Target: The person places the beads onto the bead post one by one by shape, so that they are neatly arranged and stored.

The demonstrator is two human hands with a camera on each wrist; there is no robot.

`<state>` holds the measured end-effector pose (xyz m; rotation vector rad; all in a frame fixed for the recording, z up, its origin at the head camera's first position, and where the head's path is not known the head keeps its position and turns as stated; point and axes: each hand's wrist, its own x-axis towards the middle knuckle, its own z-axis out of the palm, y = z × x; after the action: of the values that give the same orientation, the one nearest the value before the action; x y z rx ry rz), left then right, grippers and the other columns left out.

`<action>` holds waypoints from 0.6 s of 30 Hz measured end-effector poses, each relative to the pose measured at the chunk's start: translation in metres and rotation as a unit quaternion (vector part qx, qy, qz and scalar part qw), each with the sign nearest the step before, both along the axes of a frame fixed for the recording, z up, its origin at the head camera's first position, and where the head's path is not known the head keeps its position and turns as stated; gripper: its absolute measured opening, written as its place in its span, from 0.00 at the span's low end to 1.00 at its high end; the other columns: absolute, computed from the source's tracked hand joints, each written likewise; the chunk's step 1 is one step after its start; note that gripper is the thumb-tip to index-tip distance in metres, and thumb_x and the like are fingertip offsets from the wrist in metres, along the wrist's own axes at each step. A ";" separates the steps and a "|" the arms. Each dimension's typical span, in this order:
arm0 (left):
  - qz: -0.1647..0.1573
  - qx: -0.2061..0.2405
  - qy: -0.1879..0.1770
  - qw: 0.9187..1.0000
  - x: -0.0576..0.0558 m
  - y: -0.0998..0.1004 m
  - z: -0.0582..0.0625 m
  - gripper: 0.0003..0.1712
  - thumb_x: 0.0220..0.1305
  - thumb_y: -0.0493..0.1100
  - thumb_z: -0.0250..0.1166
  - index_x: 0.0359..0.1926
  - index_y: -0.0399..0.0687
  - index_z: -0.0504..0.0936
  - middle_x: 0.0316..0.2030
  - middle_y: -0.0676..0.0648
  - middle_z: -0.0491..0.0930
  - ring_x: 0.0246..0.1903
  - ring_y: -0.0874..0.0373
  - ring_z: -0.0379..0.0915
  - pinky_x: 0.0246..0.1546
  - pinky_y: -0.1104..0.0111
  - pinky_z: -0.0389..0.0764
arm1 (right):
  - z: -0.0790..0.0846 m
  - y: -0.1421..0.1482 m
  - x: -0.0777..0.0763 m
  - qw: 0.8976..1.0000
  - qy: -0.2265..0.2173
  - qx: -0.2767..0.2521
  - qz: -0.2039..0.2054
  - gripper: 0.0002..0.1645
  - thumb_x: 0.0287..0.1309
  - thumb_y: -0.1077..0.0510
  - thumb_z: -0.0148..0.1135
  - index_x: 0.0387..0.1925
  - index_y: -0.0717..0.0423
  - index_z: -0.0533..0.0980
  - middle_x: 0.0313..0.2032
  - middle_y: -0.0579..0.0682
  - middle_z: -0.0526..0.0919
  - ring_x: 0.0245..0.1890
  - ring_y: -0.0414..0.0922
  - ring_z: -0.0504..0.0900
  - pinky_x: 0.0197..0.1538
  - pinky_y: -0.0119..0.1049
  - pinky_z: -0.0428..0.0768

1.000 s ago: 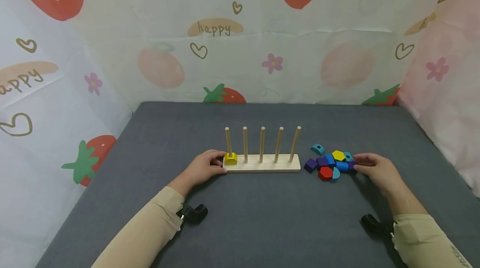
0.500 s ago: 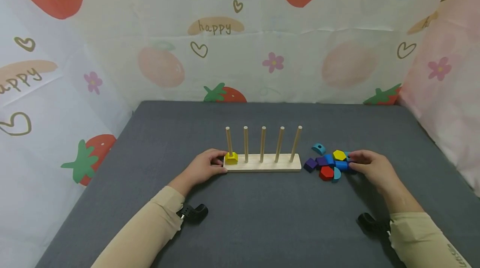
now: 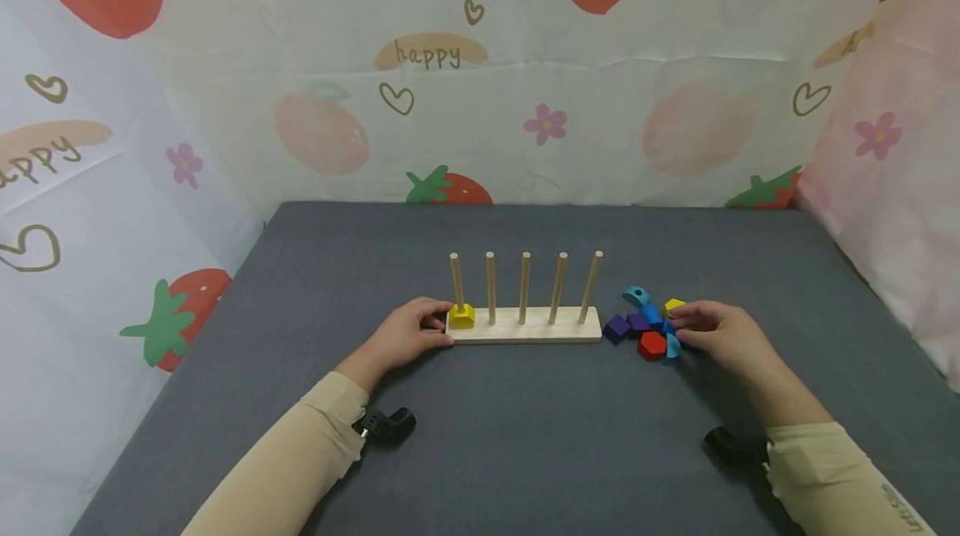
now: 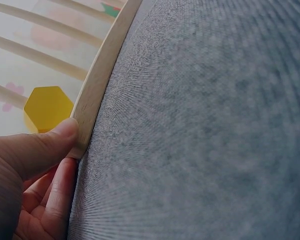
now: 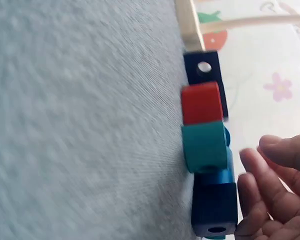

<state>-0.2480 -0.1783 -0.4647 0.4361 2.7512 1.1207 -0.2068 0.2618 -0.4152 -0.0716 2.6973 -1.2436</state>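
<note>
My left hand (image 3: 405, 334) grips the left end of a wooden peg board (image 3: 540, 331), its thumb lying along the edge in the left wrist view. A yellow block (image 3: 462, 318) sits at the bottom of the leftmost peg. To the right of the board is a cluster of coloured blocks, among them a red hexagonal block (image 3: 652, 346), a purple block (image 3: 617, 329) and a light-blue half-round block (image 3: 637, 296). At the cluster's right side is my right hand (image 3: 723, 338), fingers loosely bent around nothing. The right wrist view has its fingertips beside a dark blue block (image 5: 215, 202), and they hide part of the cluster.
Grey cloth (image 3: 525, 436) covers the table. Behind it hangs a white curtain (image 3: 600, 102) printed with strawberries, and the right side is pink. Several upright pegs (image 3: 525, 286) rise from the board. A black wrist camera (image 3: 386, 428) juts out below my left hand.
My right hand has moved left against the cluster, and the blocks on its right side have shifted left, bunching closer together. The left hand and the peg board stay in place.
</note>
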 end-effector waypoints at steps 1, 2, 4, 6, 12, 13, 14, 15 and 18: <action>0.000 0.000 0.000 1.000 0.000 0.000 0.000 0.29 0.51 0.45 0.70 0.56 0.49 0.75 0.45 0.51 0.74 0.38 0.62 0.72 0.41 0.66 0.74 | 0.000 -0.002 0.000 1.000 0.000 0.002 0.008 0.20 0.61 0.58 0.56 0.53 0.63 0.72 0.46 0.59 0.79 0.47 0.51 0.74 0.42 0.35 0.73; 0.000 0.000 0.000 1.000 0.000 0.000 0.000 0.29 0.51 0.45 0.70 0.56 0.49 0.75 0.45 0.51 0.74 0.38 0.62 0.72 0.41 0.66 0.74 | -0.001 -0.004 0.000 1.000 0.000 0.003 0.016 0.20 0.60 0.59 0.57 0.53 0.63 0.72 0.46 0.58 0.80 0.47 0.51 0.75 0.41 0.34 0.74; -0.001 0.001 0.000 1.000 0.000 0.000 0.000 0.29 0.51 0.46 0.70 0.56 0.49 0.75 0.45 0.51 0.74 0.38 0.62 0.72 0.40 0.66 0.74 | -0.001 -0.007 0.000 1.000 -0.001 0.010 0.028 0.20 0.59 0.59 0.58 0.53 0.62 0.73 0.45 0.58 0.80 0.46 0.51 0.75 0.40 0.35 0.74; -0.002 0.000 0.001 1.000 -0.001 0.000 0.000 0.29 0.51 0.46 0.70 0.56 0.49 0.75 0.45 0.51 0.74 0.38 0.62 0.71 0.40 0.66 0.73 | -0.002 -0.010 0.000 0.999 -0.002 0.020 0.039 0.21 0.59 0.58 0.59 0.52 0.62 0.73 0.46 0.57 0.80 0.46 0.51 0.75 0.40 0.36 0.74; -0.001 0.000 -0.001 1.000 0.000 0.000 0.000 0.29 0.51 0.46 0.70 0.56 0.49 0.75 0.44 0.51 0.74 0.37 0.62 0.71 0.40 0.66 0.73 | -0.004 -0.013 -0.001 0.996 0.008 0.061 0.063 0.20 0.57 0.57 0.61 0.51 0.60 0.75 0.44 0.55 0.80 0.42 0.50 0.74 0.39 0.37 0.74; -0.001 0.000 -0.002 1.000 0.000 0.000 0.000 0.29 0.51 0.46 0.70 0.56 0.49 0.75 0.44 0.51 0.74 0.37 0.62 0.71 0.40 0.66 0.73 | -0.004 -0.014 -0.001 0.996 0.008 0.065 0.067 0.20 0.56 0.57 0.61 0.50 0.60 0.75 0.43 0.55 0.80 0.41 0.49 0.73 0.38 0.37 0.74; -0.001 -0.001 -0.001 1.000 -0.001 0.000 0.000 0.29 0.51 0.46 0.70 0.56 0.48 0.75 0.44 0.51 0.74 0.37 0.62 0.71 0.40 0.66 0.73 | -0.004 -0.015 0.000 0.995 0.008 0.069 0.069 0.19 0.55 0.57 0.62 0.49 0.60 0.76 0.41 0.54 0.81 0.40 0.49 0.72 0.37 0.37 0.73; 0.000 -0.001 -0.003 1.000 -0.001 0.000 0.000 0.29 0.51 0.46 0.70 0.56 0.48 0.75 0.44 0.51 0.74 0.37 0.62 0.71 0.40 0.66 0.73 | -0.004 -0.015 0.000 0.995 0.008 0.073 0.072 0.19 0.55 0.57 0.63 0.48 0.60 0.76 0.40 0.53 0.81 0.38 0.48 0.72 0.36 0.37 0.73; 0.000 0.000 -0.003 1.000 0.000 0.000 0.001 0.29 0.51 0.45 0.70 0.56 0.48 0.75 0.44 0.51 0.74 0.38 0.62 0.72 0.40 0.66 0.73 | -0.004 -0.018 0.002 0.993 0.003 0.088 0.079 0.19 0.53 0.57 0.64 0.48 0.58 0.77 0.39 0.51 0.80 0.36 0.47 0.71 0.35 0.36 0.72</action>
<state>-0.2481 -0.1782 -0.4638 0.4315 2.7452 1.1211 -0.2046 0.2434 -0.4188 -0.2610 2.7319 -0.9598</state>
